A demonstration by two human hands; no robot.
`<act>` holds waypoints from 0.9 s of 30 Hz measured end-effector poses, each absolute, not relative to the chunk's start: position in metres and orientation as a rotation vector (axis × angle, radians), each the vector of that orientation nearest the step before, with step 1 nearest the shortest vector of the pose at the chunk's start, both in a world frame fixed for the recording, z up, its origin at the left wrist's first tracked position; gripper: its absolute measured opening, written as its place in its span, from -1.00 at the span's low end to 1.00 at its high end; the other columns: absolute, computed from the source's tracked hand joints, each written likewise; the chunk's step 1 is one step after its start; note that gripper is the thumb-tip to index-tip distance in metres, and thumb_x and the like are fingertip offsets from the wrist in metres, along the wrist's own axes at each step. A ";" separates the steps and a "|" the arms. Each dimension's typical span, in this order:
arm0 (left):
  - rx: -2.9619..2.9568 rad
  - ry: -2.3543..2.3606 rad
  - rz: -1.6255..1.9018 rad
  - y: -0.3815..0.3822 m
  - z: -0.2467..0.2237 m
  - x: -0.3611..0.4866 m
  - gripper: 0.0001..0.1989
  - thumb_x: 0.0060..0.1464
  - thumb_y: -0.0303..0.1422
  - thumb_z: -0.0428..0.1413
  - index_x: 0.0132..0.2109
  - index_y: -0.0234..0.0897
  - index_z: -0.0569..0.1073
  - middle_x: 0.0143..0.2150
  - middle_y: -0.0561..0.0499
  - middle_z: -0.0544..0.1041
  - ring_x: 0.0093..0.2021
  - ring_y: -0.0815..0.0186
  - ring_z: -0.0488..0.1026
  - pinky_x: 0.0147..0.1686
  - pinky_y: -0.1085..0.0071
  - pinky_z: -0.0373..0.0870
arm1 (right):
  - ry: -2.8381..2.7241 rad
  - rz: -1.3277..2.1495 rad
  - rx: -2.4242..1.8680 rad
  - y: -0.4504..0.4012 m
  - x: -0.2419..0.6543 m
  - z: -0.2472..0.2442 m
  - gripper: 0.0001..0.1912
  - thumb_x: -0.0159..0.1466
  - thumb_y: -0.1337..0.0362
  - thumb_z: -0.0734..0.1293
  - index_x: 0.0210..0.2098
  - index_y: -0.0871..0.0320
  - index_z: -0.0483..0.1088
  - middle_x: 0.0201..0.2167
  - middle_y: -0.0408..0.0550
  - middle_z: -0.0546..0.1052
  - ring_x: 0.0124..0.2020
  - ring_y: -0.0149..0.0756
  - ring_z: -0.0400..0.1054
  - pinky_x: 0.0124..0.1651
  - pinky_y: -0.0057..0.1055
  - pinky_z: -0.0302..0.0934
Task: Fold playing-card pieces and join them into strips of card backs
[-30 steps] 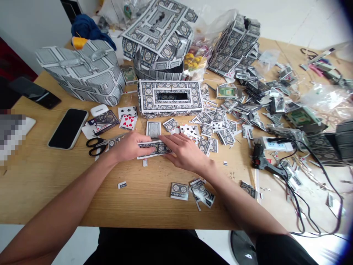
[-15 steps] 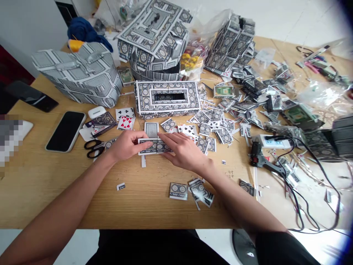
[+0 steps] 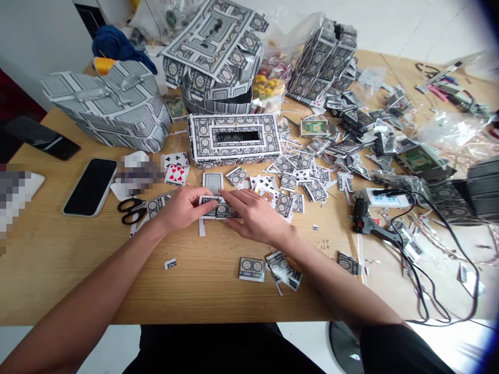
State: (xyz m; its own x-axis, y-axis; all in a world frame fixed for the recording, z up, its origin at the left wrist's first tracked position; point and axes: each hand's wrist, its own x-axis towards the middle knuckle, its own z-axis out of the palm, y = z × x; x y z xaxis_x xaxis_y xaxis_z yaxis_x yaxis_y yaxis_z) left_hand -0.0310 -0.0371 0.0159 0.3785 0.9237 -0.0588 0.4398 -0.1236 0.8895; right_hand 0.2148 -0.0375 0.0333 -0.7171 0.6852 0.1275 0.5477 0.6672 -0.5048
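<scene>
Wooden table (image 3: 195, 291): lay before you, strewn with cut playing cards (image 3: 289, 182).
Card strip (image 3: 224, 212): sat between your hands, at the clock's centre.
Left hand (image 3: 181, 208): you pinched the strip's left end, thumb across its face.
Right hand (image 3: 257, 215): your fingers and thumb gripped its right part.
Around the strip: slotted box (image 3: 234, 151) stood at twelve o'clock, scissors (image 3: 143, 205) lay at nine, glue gun (image 3: 366, 223) at three.

A craft workspace spreads across a wooden table (image 3: 195, 285), centered on a slotted box (image 3: 234, 151) faced with patterned playing cards. Card scraps (image 3: 353, 122) litter the area to the box's right; a glue gun (image 3: 362, 221) and power strip (image 3: 390, 199) lie to its front right, scissors (image 3: 134, 210) to its front left.
</scene>
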 end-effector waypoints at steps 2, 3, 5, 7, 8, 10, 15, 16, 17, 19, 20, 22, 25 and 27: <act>1.675 1.183 0.688 -0.036 0.017 -0.033 -0.71 0.26 -0.12 0.22 -0.20 -0.28 0.58 -0.51 0.12 0.39 -0.54 0.42 0.22 -0.57 0.48 0.09 | -2.528 0.696 -1.038 -0.034 0.217 0.034 -0.25 0.35 0.10 0.45 0.45 0.19 0.28 0.23 0.24 0.55 0.17 0.10 0.49 0.24 0.02 0.35; 1.658 1.172 0.699 -0.036 0.018 -0.034 -0.71 0.27 -0.12 0.22 -0.17 -0.28 0.58 -0.48 0.10 0.43 -0.53 0.41 0.26 -0.56 0.48 0.13 | -2.486 0.744 -1.073 -0.031 0.219 0.035 -0.24 0.32 0.05 0.48 0.43 0.18 0.32 0.20 0.22 0.58 0.13 0.08 0.51 0.20 0.00 0.36; 1.650 1.161 0.716 -0.035 0.020 -0.036 -0.71 0.30 -0.12 0.19 -0.15 -0.28 0.58 -0.44 0.08 0.46 -0.49 0.40 0.32 -0.53 0.48 0.20 | -2.375 0.875 -1.138 -0.024 0.224 0.038 -0.36 0.32 0.02 0.48 0.31 0.16 0.46 0.08 0.14 0.64 0.02 -0.01 0.55 0.11 -0.09 0.37; 1.635 1.142 0.725 -0.034 0.021 -0.036 -0.69 0.33 -0.11 0.17 -0.17 -0.29 0.57 -0.41 0.06 0.49 -0.45 0.39 0.39 -0.49 0.48 0.30 | -2.278 1.027 -1.180 -0.018 0.229 0.039 -0.61 0.35 0.07 0.44 0.08 0.14 0.59 -0.12 0.02 0.68 -0.15 -0.16 0.54 -0.04 -0.21 0.35; 1.608 1.128 0.727 -0.034 0.022 -0.036 -0.69 0.33 -0.11 0.18 -0.18 -0.30 0.56 -0.39 0.04 0.51 -0.43 0.38 0.43 -0.47 0.48 0.37 | -2.246 1.090 -1.194 -0.015 0.231 0.040 -0.71 0.36 0.10 0.43 -0.04 0.14 0.61 -0.23 -0.04 0.66 -0.25 -0.23 0.49 -0.14 -0.26 0.31; 1.523 1.105 0.742 -0.034 0.021 -0.034 -0.69 0.28 -0.11 0.23 -0.19 -0.30 0.54 -0.36 0.02 0.56 -0.39 0.34 0.52 -0.40 0.45 0.50 | -2.212 1.171 -1.219 -0.012 0.233 0.039 -0.78 0.34 0.11 0.43 -0.20 0.14 0.58 -0.40 -0.13 0.56 -0.39 -0.32 0.35 -0.28 -0.32 0.18; 1.418 1.130 0.752 -0.034 0.014 -0.030 -0.68 0.19 -0.10 0.32 -0.24 -0.29 0.55 -0.34 0.01 0.63 -0.36 0.27 0.63 -0.34 0.37 0.66 | -2.198 1.271 -1.278 -0.013 0.231 0.041 -0.80 0.32 0.14 0.42 -0.33 0.11 0.41 -0.49 -0.22 0.41 -0.44 -0.37 0.20 -0.32 -0.35 0.02; 1.418 1.135 0.744 -0.034 0.013 -0.030 -0.68 0.19 -0.10 0.32 -0.24 -0.29 0.56 -0.33 0.00 0.65 -0.35 0.26 0.65 -0.32 0.36 0.67 | -2.208 1.284 -1.290 -0.014 0.230 0.041 -0.80 0.32 0.16 0.41 -0.34 0.11 0.39 -0.48 -0.22 0.42 -0.44 -0.37 0.19 -0.32 -0.34 0.01; 1.418 1.137 0.734 -0.034 0.012 -0.031 -0.68 0.19 -0.09 0.32 -0.23 -0.29 0.57 -0.31 -0.01 0.66 -0.33 0.25 0.66 -0.32 0.36 0.67 | -2.216 1.286 -1.301 -0.014 0.229 0.042 -0.81 0.32 0.17 0.41 -0.34 0.11 0.37 -0.48 -0.21 0.42 -0.43 -0.37 0.19 -0.31 -0.34 0.00; 1.415 1.139 0.721 -0.034 0.011 -0.032 -0.68 0.19 -0.09 0.32 -0.22 -0.29 0.59 -0.30 -0.02 0.68 -0.31 0.24 0.67 -0.30 0.35 0.69 | -2.220 1.277 -1.313 -0.015 0.228 0.043 -0.82 0.32 0.18 0.40 -0.34 0.11 0.36 -0.47 -0.21 0.43 -0.43 -0.37 0.19 -0.31 -0.34 -0.01; 1.412 1.139 0.716 -0.034 0.011 -0.032 -0.68 0.19 -0.09 0.33 -0.21 -0.29 0.60 -0.29 -0.03 0.69 -0.31 0.23 0.67 -0.29 0.35 0.69 | -2.217 1.272 -1.313 -0.015 0.228 0.044 -0.82 0.31 0.18 0.39 -0.34 0.11 0.36 -0.46 -0.20 0.43 -0.42 -0.37 0.19 -0.30 -0.34 -0.01; 1.399 1.137 0.713 -0.034 0.011 -0.033 -0.68 0.18 -0.09 0.33 -0.21 -0.29 0.61 -0.29 -0.03 0.70 -0.30 0.23 0.68 -0.28 0.34 0.70 | -2.206 1.268 -1.308 -0.015 0.228 0.043 -0.83 0.31 0.18 0.39 -0.33 0.11 0.37 -0.46 -0.20 0.43 -0.42 -0.37 0.19 -0.30 -0.34 -0.01; 1.389 1.141 0.710 -0.034 0.010 -0.033 -0.67 0.17 -0.08 0.34 -0.21 -0.29 0.61 -0.29 -0.04 0.70 -0.32 0.24 0.67 -0.29 0.32 0.71 | -2.196 1.251 -1.317 -0.016 0.227 0.042 -0.84 0.30 0.19 0.39 -0.34 0.10 0.38 -0.47 -0.20 0.43 -0.43 -0.37 0.19 -0.31 -0.35 0.00; 1.392 1.147 0.705 -0.033 0.009 -0.034 -0.66 0.16 -0.07 0.34 -0.21 -0.30 0.61 -0.30 -0.04 0.70 -0.33 0.24 0.66 -0.31 0.33 0.70 | -2.190 1.230 -1.336 -0.017 0.226 0.041 -0.85 0.29 0.20 0.39 -0.35 0.10 0.38 -0.48 -0.20 0.42 -0.44 -0.36 0.19 -0.31 -0.35 0.00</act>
State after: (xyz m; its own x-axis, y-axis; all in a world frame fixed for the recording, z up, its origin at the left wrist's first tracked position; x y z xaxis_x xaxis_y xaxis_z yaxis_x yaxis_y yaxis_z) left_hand -0.0338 -0.0331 0.0088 0.3439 0.9179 -0.1981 0.2384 0.1187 0.9639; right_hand 0.2258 -0.0174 0.0410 -0.5251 0.8335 -0.1721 0.5808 0.2031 -0.7883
